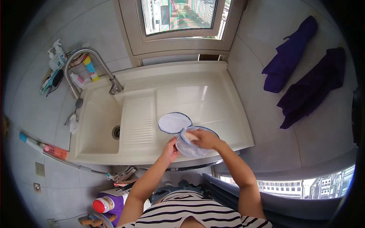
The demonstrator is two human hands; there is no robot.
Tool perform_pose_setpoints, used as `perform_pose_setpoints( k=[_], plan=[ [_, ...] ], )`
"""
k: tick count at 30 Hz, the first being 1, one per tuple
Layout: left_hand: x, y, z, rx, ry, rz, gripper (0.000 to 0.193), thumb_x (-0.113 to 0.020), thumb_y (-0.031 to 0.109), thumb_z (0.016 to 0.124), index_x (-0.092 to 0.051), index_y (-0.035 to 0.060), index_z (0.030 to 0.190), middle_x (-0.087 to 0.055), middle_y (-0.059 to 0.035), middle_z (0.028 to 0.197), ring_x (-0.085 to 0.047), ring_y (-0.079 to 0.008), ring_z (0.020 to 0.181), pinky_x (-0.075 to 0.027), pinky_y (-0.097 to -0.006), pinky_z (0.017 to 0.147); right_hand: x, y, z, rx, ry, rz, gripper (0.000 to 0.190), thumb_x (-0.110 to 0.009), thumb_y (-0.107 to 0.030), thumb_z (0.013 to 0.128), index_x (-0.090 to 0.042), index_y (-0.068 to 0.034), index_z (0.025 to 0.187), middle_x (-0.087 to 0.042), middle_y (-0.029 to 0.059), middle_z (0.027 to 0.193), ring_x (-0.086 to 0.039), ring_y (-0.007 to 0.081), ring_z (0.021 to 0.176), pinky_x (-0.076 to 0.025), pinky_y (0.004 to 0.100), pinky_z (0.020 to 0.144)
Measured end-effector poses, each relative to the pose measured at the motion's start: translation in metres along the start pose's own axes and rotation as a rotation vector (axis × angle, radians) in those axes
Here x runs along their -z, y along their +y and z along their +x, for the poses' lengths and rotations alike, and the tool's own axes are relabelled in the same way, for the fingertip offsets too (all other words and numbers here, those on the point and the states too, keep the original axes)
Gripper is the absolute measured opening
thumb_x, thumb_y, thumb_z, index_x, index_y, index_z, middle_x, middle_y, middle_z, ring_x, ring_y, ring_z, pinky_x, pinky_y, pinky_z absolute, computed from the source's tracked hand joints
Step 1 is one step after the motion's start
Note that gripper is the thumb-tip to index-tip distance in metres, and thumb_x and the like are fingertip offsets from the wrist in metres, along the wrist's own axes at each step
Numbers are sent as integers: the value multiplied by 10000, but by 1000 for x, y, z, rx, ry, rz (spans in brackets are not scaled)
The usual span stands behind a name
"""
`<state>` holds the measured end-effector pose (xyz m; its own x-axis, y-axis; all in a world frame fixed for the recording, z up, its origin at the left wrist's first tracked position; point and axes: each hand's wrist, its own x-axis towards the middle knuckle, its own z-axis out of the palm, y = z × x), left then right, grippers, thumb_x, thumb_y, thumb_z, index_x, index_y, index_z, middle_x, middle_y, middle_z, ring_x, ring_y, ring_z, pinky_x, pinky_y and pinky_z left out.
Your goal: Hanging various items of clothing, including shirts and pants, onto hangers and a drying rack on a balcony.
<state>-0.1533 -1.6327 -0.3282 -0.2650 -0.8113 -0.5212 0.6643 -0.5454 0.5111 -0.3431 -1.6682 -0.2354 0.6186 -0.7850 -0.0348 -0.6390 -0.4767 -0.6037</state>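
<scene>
A white mesh laundry bag [195,150] with blue trim is held over the front of the cream sink counter [182,99]. Its round flap [174,122] lies folded back to the left on the counter. My left hand [170,151] grips the bag's left side between thumb and fingers. At the bag's mouth, my right hand [206,139] has its fingers on a pale beige item [191,136] that looks soft and sits partly inside. Another dark blue curved edge [209,130] shows behind my right hand; the rest of it is hidden.
On the left is a sink basin [99,125] with a ribbed washboard [139,119] and a tall curved faucet [94,52]. Bottles [56,59] stand beyond it. Purple cloths [291,57] hang on the right wall. A red-lidded jar [102,204] is at lower left.
</scene>
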Motion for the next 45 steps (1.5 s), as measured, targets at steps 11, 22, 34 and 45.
perform_pose_setpoints(
  k=[11, 22, 34, 45],
  plan=[
    [12, -12, 18, -291, 234, 223, 194, -460, 267, 861, -454, 79, 809, -459, 11, 700, -409, -72, 627, -370, -222, 541, 28, 6, -22, -210, 295, -114, 413, -593, -133, 658, -506, -173, 1060, -461, 115, 1056, -514, 302, 917, -443, 373, 746],
    [2, -30, 14, -634, 344, 567, 185, -429, 219, 872, -454, 54, 793, -433, 7, 697, -380, -79, 646, -356, -226, 587, -56, -13, -28, 83, 228, -454, 282, -616, -241, 589, -611, -209, 869, -271, 138, 1294, -389, 377, 1013, -394, 488, 688],
    [44, -1, 42, -645, 526, 716, 201, -447, 193, 854, -457, 15, 761, -444, -23, 668, -376, -105, 617, -356, -250, 568, 31, 92, -83, -810, 963, 241, 389, -451, -158, 812, -371, 44, 1134, -387, 204, 1185, -351, 301, 1131, -250, 411, 962],
    [-130, -17, 83, -272, 328, 572, 320, -526, 216, 786, -370, 138, 1054, -408, -50, 958, -450, -152, 796, -422, -326, 662, 23, 4, -189, -332, 1611, 1481, 366, -481, -267, 823, -444, -56, 1119, -511, 73, 1046, -523, 197, 916, -466, 333, 760]
  ],
)
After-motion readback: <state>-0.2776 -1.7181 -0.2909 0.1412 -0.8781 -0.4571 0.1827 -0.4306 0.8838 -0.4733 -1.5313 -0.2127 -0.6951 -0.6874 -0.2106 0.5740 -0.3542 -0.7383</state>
